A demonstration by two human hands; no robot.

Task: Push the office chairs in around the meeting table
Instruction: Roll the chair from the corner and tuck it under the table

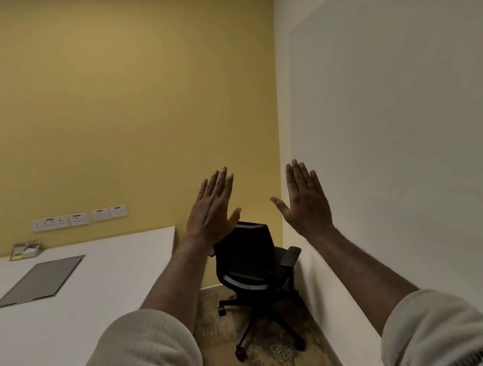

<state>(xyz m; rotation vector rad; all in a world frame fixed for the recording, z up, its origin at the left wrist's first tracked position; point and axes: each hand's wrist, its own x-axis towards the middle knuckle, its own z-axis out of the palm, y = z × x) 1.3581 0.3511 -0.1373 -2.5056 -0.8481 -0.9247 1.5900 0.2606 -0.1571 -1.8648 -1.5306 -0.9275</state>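
A black office chair (253, 268) on castors stands in the far right corner of the room, between the white meeting table (75, 295) and the right wall, apart from the table's edge. My left hand (211, 208) is raised flat with fingers spread, in front of the chair's backrest top but not touching it. My right hand (307, 199) is also raised and open, to the right of the chair. Neither hand holds anything. Grey sleeves cover both forearms near the bottom of the view.
A grey cable hatch (39, 281) is set into the tabletop. A small tray of items (26, 249) sits at the table's far edge, below wall sockets (78, 218) on the yellow wall. A narrow strip of patterned carpet (272, 360) runs between table and white wall.
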